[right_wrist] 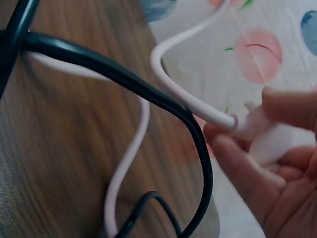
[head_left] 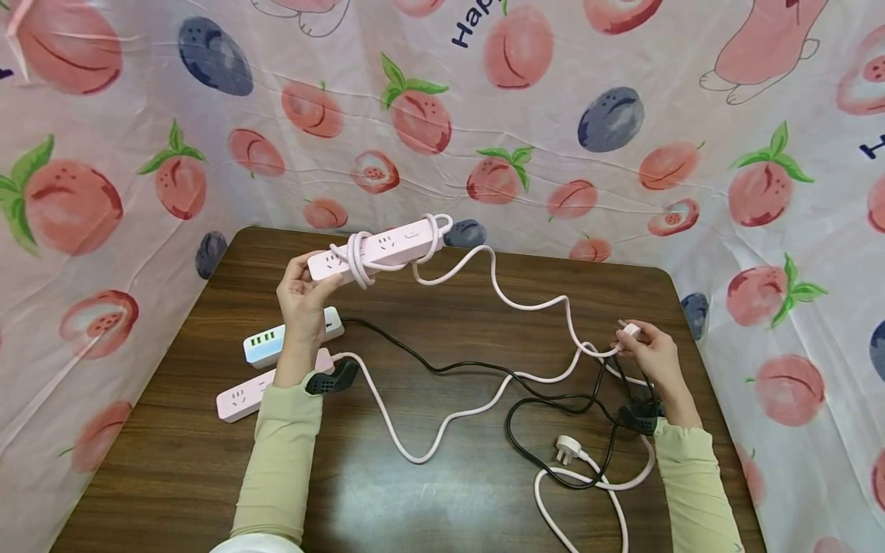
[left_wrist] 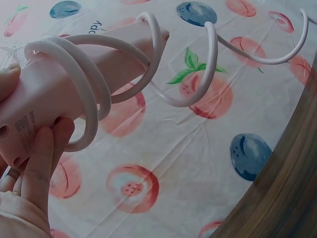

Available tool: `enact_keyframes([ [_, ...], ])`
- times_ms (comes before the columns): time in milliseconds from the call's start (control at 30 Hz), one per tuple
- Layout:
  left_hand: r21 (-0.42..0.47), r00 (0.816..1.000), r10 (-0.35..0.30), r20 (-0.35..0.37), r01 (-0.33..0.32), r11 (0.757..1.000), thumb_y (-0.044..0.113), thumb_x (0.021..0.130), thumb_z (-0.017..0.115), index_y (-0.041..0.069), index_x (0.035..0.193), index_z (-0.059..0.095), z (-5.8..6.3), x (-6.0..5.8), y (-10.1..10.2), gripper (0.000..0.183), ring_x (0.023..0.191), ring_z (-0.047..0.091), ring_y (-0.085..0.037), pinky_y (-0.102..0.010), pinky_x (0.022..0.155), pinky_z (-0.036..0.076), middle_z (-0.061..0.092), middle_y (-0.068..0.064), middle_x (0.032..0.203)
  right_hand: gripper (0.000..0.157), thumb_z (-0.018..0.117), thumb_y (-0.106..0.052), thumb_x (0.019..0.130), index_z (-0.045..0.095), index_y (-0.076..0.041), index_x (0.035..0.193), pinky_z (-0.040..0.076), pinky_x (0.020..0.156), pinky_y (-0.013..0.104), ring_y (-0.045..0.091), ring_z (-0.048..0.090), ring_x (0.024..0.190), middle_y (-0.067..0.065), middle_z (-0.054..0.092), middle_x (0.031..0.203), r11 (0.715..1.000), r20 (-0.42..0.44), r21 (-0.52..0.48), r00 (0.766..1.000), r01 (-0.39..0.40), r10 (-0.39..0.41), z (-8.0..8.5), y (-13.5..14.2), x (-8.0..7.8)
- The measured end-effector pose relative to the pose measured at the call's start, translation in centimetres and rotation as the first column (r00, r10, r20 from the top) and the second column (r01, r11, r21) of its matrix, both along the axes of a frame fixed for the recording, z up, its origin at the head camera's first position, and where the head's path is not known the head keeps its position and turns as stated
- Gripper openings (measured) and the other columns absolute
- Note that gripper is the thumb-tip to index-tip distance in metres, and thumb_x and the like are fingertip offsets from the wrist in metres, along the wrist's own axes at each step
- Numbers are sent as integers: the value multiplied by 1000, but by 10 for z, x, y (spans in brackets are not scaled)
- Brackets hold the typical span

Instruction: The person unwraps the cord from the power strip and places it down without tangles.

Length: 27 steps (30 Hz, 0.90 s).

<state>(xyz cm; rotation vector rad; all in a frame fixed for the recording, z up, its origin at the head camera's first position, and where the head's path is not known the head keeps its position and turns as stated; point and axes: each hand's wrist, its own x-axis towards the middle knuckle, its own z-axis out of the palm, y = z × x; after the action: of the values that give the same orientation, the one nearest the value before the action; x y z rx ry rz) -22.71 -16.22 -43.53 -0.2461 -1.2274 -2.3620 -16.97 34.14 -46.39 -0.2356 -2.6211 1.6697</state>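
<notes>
My left hand [head_left: 302, 299] grips the near end of a pink power strip [head_left: 404, 242], held up over the table. Its own pale cord [left_wrist: 89, 84] is looped round the body several times, with loops at the middle and far end. From there the cord runs right in loose bends to a white plug [head_left: 629, 333]. My right hand [head_left: 653, 355] pinches that plug between thumb and fingers at the table's right side. A black cord [right_wrist: 124, 74] passes close beside the right hand and crosses the pale one.
On the brown table [head_left: 429, 507], a white power strip [head_left: 265, 346] with green USB ports and a second pink strip [head_left: 238, 399] lie at left. A loose white plug [head_left: 568, 446] lies among tangled cords at right. Fruit-printed sheeting [head_left: 539, 138] surrounds the table's back and sides.
</notes>
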Motion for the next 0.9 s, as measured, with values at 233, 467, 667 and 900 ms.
enact_keyframes([
  [233,26,1000,-1,-22,2,1000,-23,71,61,1,98,65,4,1,3,36,83,59,-15,-19,66,52,63,-10,94,43,63,-18,89,54,17,112,53,51,22,13,65,56,16,68,73,958,124,286,991,7,-45,-13,-7,-6],
  [467,24,998,-4,-56,6,1000,-13,71,72,2,98,65,9,1,6,32,84,59,-15,-19,69,52,63,-9,94,44,63,-25,88,60,14,106,48,47,20,8,58,54,0,62,59,975,304,220,949,15,-83,-29,-8,-10],
  [667,26,998,-22,-60,24,999,-20,71,66,0,98,64,11,2,7,34,85,60,-16,-20,70,52,63,-10,94,45,63,-26,88,52,13,108,49,48,22,6,58,57,-2,61,64,978,348,210,935,-4,-71,-40,-5,-12],
  [900,28,997,-44,-58,46,999,-25,71,58,0,98,65,14,3,9,37,84,60,-15,-20,69,52,64,-10,94,43,62,-31,88,55,9,100,48,51,28,19,62,63,12,64,74,923,326,380,943,-59,-74,-36,-10,-11],
])
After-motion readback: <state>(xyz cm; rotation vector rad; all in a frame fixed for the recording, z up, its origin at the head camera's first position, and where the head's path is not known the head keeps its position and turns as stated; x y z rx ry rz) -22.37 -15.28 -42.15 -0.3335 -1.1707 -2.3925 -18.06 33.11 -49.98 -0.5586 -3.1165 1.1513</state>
